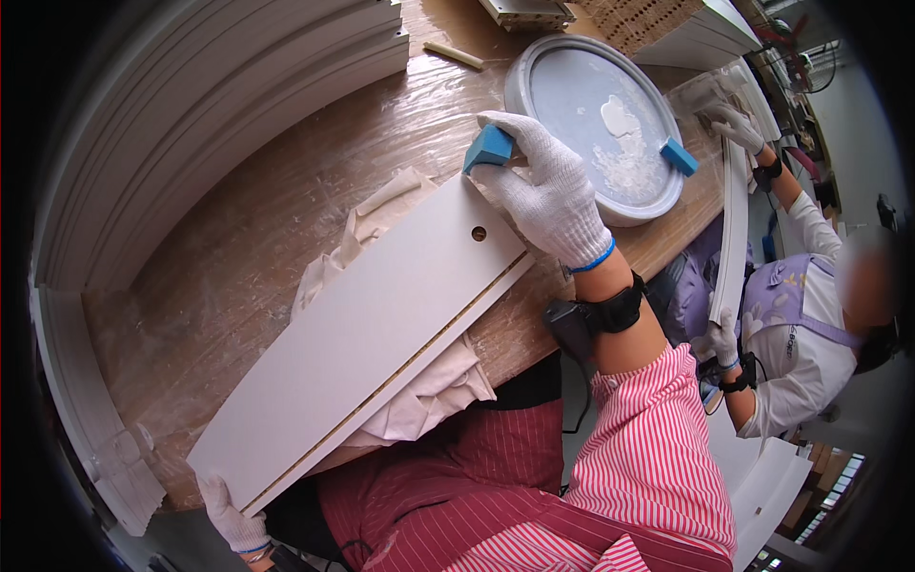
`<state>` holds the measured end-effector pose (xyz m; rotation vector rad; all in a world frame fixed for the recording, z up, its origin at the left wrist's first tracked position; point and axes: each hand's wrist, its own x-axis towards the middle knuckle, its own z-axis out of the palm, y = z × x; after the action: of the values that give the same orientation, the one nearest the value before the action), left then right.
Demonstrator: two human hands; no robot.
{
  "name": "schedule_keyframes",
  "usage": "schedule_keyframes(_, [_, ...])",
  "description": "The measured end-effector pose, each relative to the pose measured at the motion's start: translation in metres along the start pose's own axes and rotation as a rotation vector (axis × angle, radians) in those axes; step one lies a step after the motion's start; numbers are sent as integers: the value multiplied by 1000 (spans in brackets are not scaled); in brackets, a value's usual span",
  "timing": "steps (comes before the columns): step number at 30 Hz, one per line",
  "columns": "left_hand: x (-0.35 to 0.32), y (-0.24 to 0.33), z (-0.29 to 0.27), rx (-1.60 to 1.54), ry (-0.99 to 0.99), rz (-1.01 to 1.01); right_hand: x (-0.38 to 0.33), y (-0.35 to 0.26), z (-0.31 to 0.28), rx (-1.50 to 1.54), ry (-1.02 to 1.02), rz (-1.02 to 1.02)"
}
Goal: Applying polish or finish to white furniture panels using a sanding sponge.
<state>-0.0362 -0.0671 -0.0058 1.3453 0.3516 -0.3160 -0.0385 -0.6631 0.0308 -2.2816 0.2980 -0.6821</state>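
A long white board (362,324), with a round hole near its far end and a narrow groove along one side, lies slantwise before me. My right hand (558,191), in a white knit glove with a blue cuff, is closed on a blue sponge block (490,145) at the board's far end. At the near left end, my left hand (229,515), also gloved, grips the board's corner; some of its fingers are hidden by the board. Beneath the board lies a crumpled cream cloth (448,386).
A round grey lid (543,86) with white paste and a second blue sponge block (679,157) sits beyond my right hand. White boards (229,105) are stacked at the far left on the film-covered table (238,276). At right, a co-worker (801,315) holds a white strip (732,229).
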Motion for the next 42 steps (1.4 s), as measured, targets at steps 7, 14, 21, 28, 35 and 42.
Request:
schedule_keyframes(7, [-3, 4, 5, 54, 54, -8, 1, 1, 6, 30, 50, 18])
schedule_keyframes(14, [-1, 5, 6, 51, 31, -21, 1, 1, 10, -17, 77, 22])
schedule_keyframes(21, [2, 3, 0, 96, 57, -30, -17, -3, -17, -223, 207, -33])
schedule_keyframes(28, [11, 1, -11, 153, 121, -74, -116, -25, -26, 9, 400, 167])
schedule_keyframes(35, [11, -1, -8, 105, 119, -52, -136, -22, -6, -11, 503, 262])
schedule_keyframes(42, [11, -4, -7, 117, 152, -16, -132, -25, 0, 33, 570, 334])
